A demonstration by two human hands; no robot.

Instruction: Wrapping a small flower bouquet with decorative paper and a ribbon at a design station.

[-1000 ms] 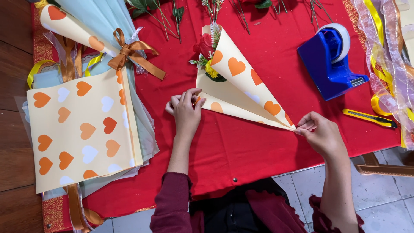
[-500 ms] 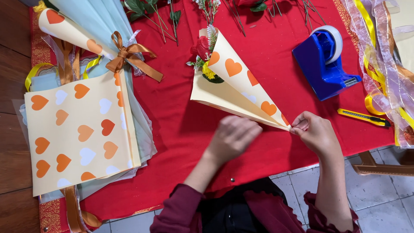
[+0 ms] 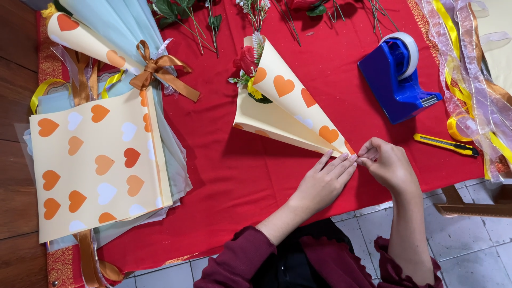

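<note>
Nearest, tiled floor and dark red sleeves are seen below the table edge. The left hand is laid flat, fingers extended, beside the cone's tip; the right hand is pinched on that tip. The paper cone, cream with orange hearts, is laid on the red tablecloth, its long axis running diagonally: narrow point toward the hands, open mouth with a red rose aimed up-left. Left, a stack of heart-printed sheets is spread. Farther right, a yellow cutter, blue tape dispenser and ribbons are seen.
</note>
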